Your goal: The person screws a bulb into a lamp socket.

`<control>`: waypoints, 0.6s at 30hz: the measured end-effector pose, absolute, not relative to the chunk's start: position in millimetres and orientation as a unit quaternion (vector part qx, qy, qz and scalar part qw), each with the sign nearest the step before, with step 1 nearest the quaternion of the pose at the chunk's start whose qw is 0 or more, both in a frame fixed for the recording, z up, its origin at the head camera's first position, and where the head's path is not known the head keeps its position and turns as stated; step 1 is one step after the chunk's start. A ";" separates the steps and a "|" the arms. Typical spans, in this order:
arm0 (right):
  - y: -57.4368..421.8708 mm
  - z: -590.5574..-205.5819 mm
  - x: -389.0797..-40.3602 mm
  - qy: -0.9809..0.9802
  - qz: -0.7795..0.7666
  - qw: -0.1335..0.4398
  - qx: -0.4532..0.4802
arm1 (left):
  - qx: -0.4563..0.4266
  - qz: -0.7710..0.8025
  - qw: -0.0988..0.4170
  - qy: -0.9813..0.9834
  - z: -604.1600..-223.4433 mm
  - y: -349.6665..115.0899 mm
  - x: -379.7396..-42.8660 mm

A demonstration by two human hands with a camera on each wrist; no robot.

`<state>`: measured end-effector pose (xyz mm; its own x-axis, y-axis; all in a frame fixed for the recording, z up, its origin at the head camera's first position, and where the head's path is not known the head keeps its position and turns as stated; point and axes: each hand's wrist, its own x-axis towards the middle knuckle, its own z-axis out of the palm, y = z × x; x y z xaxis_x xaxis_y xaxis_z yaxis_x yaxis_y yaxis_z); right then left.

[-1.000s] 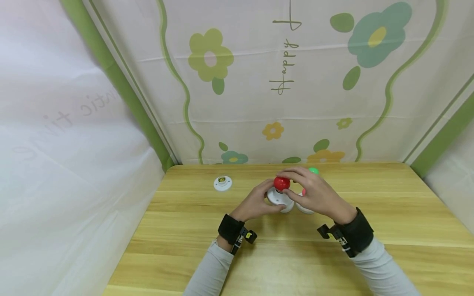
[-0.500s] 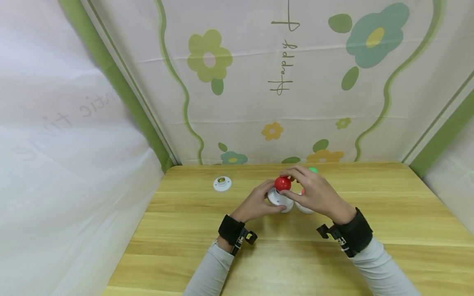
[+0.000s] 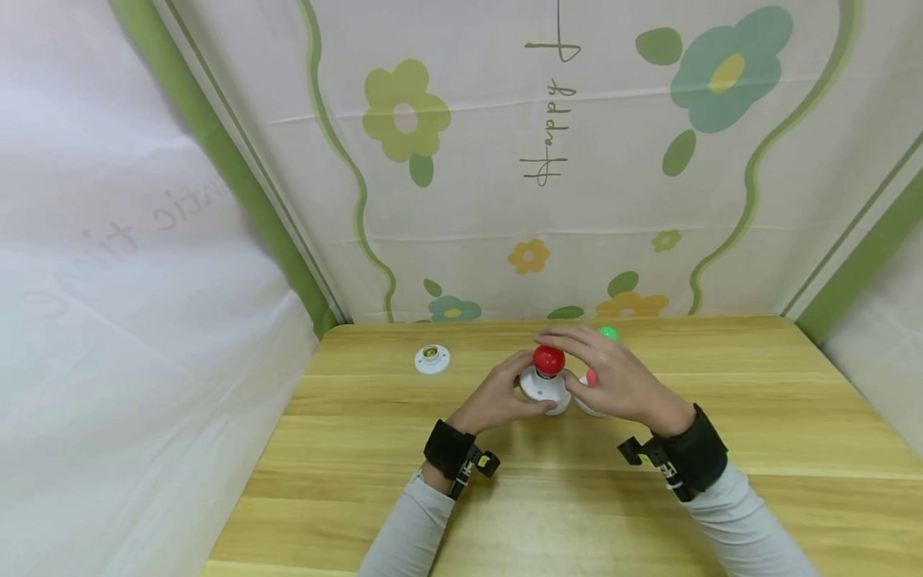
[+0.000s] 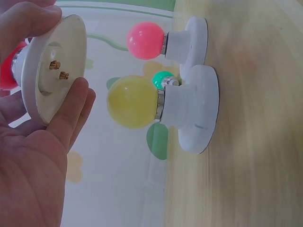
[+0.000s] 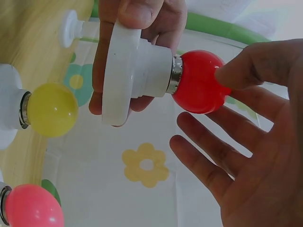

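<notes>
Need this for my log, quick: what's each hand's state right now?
Left hand: holding the white lamp holder by its base.
Right hand: at the red bulb, but whether it is gripping cannot be told.

wood-grain tabletop (image 3: 548, 513): one brass-throated white lampholder (image 3: 432, 360) near the far edge, left side. well apart, rightward: yellow-bulbed lampholder (image 4: 201, 111) and pink-bulbed lampholder (image 4: 198, 42), both upright. green bulb (image 4: 162, 79) close by, footing obscured.
</notes>
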<state>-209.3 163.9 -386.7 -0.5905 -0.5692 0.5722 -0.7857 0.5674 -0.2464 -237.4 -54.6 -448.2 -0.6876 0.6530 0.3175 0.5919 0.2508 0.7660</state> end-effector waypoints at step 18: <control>163.1 -387.8 -211.7 -0.856 0.229 0.257 0.387 | 0.398 0.467 0.023 0.789 -451.6 -55.2 -238.3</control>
<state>-211.7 163.1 -387.8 -0.5687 -0.5434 0.6175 -0.7793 0.5963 -0.1929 -238.3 -55.2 -451.6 -0.6825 0.6496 0.3349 0.6064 0.2476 0.7557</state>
